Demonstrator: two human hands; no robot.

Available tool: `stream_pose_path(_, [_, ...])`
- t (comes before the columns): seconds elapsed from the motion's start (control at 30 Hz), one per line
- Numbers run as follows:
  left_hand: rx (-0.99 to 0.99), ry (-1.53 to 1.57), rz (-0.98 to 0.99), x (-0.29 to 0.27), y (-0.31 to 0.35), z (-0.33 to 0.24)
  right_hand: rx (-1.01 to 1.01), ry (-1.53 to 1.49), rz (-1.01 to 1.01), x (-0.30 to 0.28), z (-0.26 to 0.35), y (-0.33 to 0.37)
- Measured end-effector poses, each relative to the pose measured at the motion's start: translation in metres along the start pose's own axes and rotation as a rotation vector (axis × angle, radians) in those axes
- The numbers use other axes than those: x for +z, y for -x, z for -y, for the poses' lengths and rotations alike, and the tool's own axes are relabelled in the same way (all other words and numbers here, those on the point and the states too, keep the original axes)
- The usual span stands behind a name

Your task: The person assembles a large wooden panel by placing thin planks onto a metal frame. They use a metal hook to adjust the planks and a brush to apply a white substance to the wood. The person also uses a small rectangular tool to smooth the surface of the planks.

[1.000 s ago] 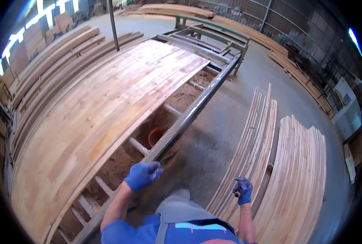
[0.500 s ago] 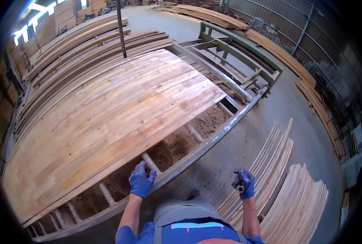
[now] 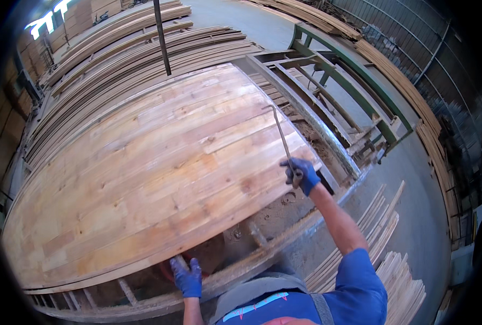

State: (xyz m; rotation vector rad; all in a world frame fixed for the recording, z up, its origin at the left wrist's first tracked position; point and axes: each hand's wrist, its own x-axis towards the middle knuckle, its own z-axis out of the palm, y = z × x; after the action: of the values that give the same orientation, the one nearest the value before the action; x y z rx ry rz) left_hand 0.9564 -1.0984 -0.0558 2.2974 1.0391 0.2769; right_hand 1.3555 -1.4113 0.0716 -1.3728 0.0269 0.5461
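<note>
A wide panel of edge-joined wooden boards point(image 3: 143, 179) lies on a metal frame point(image 3: 251, 254) with crossbars. Over the panel's right end, my right hand point(image 3: 302, 174) is closed round a thin metal rod point(image 3: 282, 132) with a bent hooked tip. The rod slants up and away from me, its hook above the panel's far right part. My left hand point(image 3: 187, 278) is at the panel's near edge, fingers and thumb apart, with a short bar point(image 3: 182, 262) showing between them. Whether it touches that bar or the panel I cannot tell.
Stacks of long planks point(image 3: 143, 54) lie behind the panel. A green metal frame point(image 3: 349, 81) stands at the far right. Loose wood strips point(image 3: 379, 216) lie on the floor to my right. A dark upright pole point(image 3: 162, 38) rises beyond the panel.
My right hand has moved forward and left from beside my body to above the panel's right end, its rod now extended. My left hand is lower in view, nearer the panel's edge.
</note>
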Motion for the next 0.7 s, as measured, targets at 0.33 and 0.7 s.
stream_pose_path(0.33, [-0.252, -0.268, -0.295, 0.051, -0.012, 0.011, -0.438, 0.967, 0.073, -0.017, 0.082, -0.407])
stream_pose_path(0.7, [-0.397, -0.646, 0.025, 0.043, -0.01, -0.005, -0.306, 1.211, 0.1, 0.013, 0.081, -0.532])
